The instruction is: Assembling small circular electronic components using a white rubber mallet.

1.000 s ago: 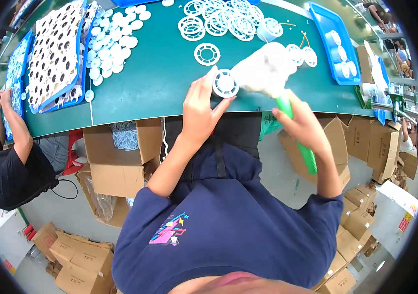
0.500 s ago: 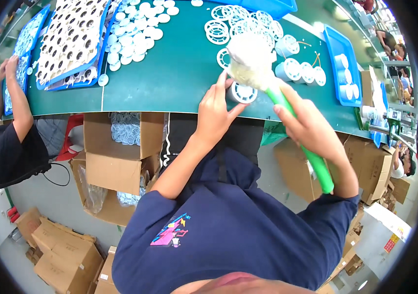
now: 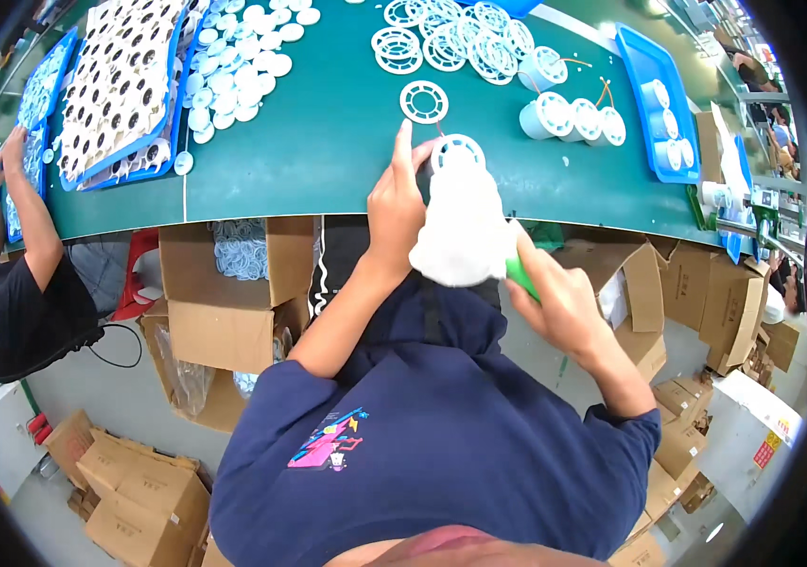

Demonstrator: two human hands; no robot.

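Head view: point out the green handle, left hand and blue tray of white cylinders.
Green handle [image 3: 521, 279]: head view, short exposed section.
Left hand [image 3: 396, 213]: head view, back of hand.
Blue tray [image 3: 642, 59]: head view, bare upper floor.

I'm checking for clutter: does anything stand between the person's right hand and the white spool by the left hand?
Yes: the white mallet head lies between them in this view, partly hiding the white spool. The right hand holds the mallet's green handle; whether the head touches the spool cannot be told.
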